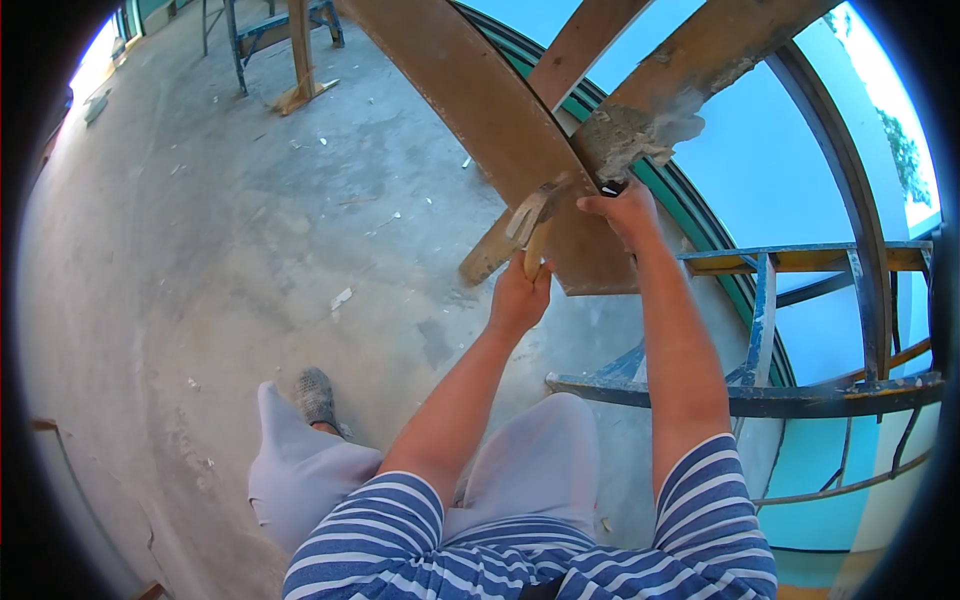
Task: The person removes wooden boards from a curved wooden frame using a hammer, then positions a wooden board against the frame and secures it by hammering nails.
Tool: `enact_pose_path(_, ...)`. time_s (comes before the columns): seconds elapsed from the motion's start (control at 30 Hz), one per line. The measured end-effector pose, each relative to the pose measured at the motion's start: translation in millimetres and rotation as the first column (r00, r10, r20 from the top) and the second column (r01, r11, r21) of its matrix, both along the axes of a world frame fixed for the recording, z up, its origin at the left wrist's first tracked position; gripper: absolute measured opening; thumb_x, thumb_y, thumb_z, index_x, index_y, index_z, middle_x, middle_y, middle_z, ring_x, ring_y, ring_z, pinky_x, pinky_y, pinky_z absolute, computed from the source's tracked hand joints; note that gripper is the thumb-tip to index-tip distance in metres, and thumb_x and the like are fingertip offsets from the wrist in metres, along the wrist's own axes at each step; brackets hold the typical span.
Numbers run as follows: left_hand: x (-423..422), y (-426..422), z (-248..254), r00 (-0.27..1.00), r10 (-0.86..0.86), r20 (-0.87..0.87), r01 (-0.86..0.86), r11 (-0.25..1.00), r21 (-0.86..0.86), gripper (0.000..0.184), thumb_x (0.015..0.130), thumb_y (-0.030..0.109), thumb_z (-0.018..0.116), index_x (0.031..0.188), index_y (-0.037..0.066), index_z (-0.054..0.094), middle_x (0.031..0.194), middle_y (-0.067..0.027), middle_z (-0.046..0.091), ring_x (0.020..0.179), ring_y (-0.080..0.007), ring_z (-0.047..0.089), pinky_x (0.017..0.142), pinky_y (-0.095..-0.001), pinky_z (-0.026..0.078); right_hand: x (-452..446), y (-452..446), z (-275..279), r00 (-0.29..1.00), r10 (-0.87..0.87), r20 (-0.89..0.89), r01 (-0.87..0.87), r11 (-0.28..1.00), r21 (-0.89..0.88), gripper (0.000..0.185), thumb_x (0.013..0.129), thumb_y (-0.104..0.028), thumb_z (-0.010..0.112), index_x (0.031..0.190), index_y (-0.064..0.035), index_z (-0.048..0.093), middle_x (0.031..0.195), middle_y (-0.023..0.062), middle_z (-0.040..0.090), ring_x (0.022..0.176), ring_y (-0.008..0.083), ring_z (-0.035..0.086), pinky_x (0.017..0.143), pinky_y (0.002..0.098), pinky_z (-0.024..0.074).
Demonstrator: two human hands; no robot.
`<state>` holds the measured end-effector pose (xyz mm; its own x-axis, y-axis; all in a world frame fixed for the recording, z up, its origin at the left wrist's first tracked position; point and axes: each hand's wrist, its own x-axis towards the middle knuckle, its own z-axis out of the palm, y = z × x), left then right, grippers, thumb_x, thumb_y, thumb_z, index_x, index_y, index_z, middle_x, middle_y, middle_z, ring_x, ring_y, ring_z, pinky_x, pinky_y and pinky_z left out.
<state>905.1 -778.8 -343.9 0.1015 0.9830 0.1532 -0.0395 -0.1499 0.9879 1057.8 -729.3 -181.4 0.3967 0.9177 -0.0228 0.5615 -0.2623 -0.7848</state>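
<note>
Both hands at the lower end of a wide brown board

The wide brown board point(480, 110) slants down across the view, its cut lower end between and just beyond the two hands. At the board's left edge, near that end, the left hand point(520, 298) is curled snugly round the pale handle of a tool point(537, 245); its head is blurred against the board, so it may be a hammer, though I can't be sure. The right hand point(628, 212) is partly curled at the board's right edge, thumb lying towards its face; whether the hidden fingers grip anything, I cannot tell.

A short wooden piece point(485, 258) sticks out from behind the board's left edge. Right of the board rises a beam point(690, 80) crusted with grey plaster. Farther right of the board's lower end stands a blue metal frame point(740, 398). Left of the board spreads the scuffed concrete floor point(220, 250), scattered with pale scraps.
</note>
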Motion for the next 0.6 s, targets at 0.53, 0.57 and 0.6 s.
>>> enact_pose_path(0.53, 2, -2, -5, 0.997, -0.072, -0.008, 0.07, 0.986, -0.153, 0.025, 0.093, 0.024, 0.069, 0.092, 0.002, 0.058, 0.075, -0.0132, 0.063, 0.07, -0.0297, 0.061, 0.067, -0.0393, 0.048, 10, 3, -13, 0.999, 0.047, 0.026, -0.049, 0.997, 0.064, 0.066, 0.061, -0.019, 0.086, 0.118, 0.0035, 0.062, 0.107, 0.0143, 0.07, 0.096, 0.0257, 0.067, 0.087, 0.037, 0.0519)
enact_pose_path(0.57, -3, -8, -7, 0.999, -0.029, 0.015, 0.031, 0.991, -0.127, 0.025, 0.093, 0.024, 0.07, 0.091, 0.002, 0.058, 0.075, -0.0124, 0.062, 0.07, -0.0285, 0.061, 0.067, -0.0388, 0.048, 19, 7, -20, 0.993, 0.045, 0.108, -0.05, 0.998, 0.049, 0.066, 0.061, -0.019, 0.086, 0.118, 0.0036, 0.062, 0.107, 0.0141, 0.07, 0.096, 0.0254, 0.067, 0.087, 0.0365, 0.0518)
enact_pose_path(0.6, -6, -14, -11, 0.999, 0.014, 0.042, -0.011, 0.996, -0.092, 0.024, 0.092, 0.023, 0.07, 0.09, 0.002, 0.058, 0.074, -0.0117, 0.062, 0.069, -0.0274, 0.061, 0.066, -0.0383, 0.048, 25, 14, -20, 0.98, 0.043, 0.192, -0.052, 0.998, 0.045, 0.066, 0.061, -0.019, 0.086, 0.118, 0.0036, 0.062, 0.107, 0.0138, 0.07, 0.096, 0.0252, 0.067, 0.087, 0.036, 0.0517)
